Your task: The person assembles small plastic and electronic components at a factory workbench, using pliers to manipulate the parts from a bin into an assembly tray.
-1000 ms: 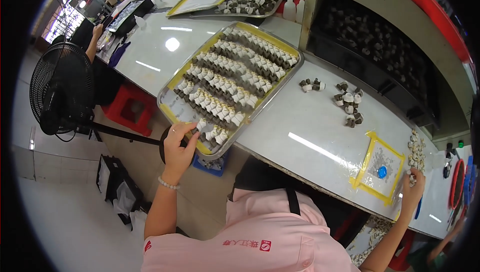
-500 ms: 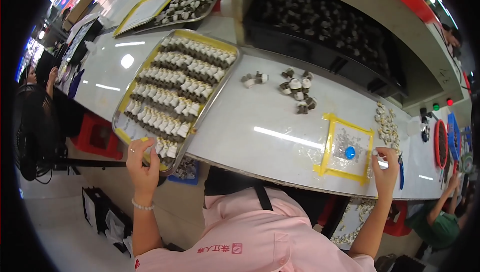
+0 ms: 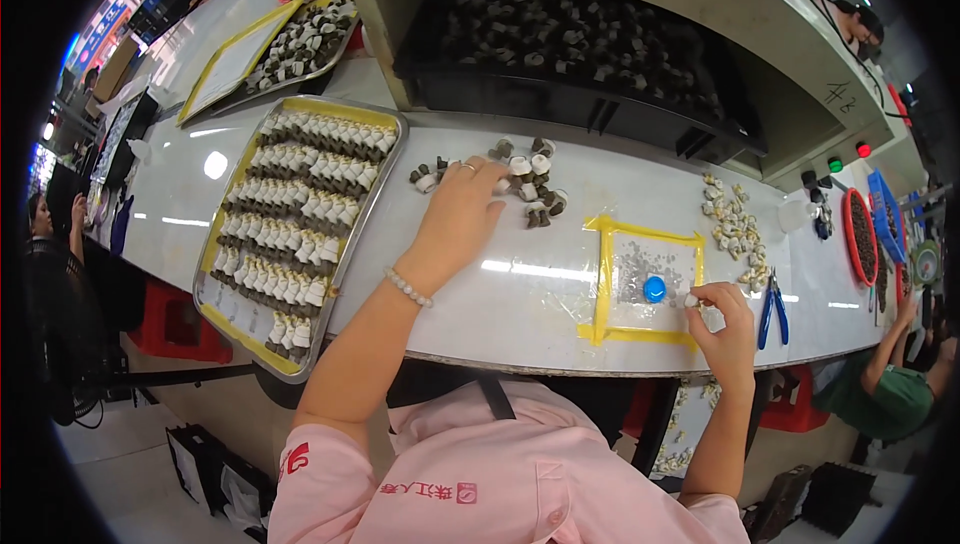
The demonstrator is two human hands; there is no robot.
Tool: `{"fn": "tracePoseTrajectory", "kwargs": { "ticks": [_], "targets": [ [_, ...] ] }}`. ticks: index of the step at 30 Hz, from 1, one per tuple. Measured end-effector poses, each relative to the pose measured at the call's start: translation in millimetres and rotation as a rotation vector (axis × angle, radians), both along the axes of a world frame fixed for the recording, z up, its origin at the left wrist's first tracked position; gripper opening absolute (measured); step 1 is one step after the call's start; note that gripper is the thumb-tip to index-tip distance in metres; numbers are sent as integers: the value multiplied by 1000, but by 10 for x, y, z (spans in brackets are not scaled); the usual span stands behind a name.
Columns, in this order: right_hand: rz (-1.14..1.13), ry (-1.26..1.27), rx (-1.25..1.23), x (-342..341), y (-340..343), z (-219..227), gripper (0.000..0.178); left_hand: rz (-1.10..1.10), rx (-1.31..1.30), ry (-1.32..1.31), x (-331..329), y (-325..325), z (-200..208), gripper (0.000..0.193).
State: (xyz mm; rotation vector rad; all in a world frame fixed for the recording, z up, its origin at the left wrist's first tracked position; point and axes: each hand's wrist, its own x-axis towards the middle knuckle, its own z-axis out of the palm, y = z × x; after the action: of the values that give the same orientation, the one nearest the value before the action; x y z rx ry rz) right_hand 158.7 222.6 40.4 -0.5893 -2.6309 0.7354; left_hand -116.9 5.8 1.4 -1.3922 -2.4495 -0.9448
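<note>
My left hand (image 3: 462, 212) reaches over the white table to a loose cluster of small white-and-dark pieces (image 3: 537, 169). Its fingers are stretched out at the cluster's left side, and I see nothing held in them. My right hand (image 3: 724, 329) pinches a small white piece (image 3: 691, 300) between thumb and fingertips. It is just right of a yellow-taped square (image 3: 602, 289), where a round blue cap (image 3: 654, 289) sits among tiny grey bits. To the left lies a metal tray (image 3: 238, 316) with rows of similar white-and-dark pieces standing on it.
A heap of small white-and-yellow pieces (image 3: 733, 229) lies beyond my right hand, near blue-handled pliers (image 3: 772, 312). At the back, an open cabinet (image 3: 395, 44) holds a black bin (image 3: 540, 104) of pieces. Another filled tray (image 3: 300, 49) is far left. Co-workers sit at both sides.
My left hand has moved from the tray's near end, rightward and away from me, to the loose cluster. My right hand still pinches a small white piece. The whole view has shifted.
</note>
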Motion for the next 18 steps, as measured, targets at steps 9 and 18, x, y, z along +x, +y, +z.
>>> {"fn": "tracePoseTrajectory", "kwargs": {
  "ticks": [9,18],
  "targets": [
    [43,21,-33,-121,-8,-2,20,-171,244,-947,496,-175,23,21],
    [233,-18,148,-343,16,-3,20,-353,577,-1780,1133,-217,-35,27]
  ]
}}
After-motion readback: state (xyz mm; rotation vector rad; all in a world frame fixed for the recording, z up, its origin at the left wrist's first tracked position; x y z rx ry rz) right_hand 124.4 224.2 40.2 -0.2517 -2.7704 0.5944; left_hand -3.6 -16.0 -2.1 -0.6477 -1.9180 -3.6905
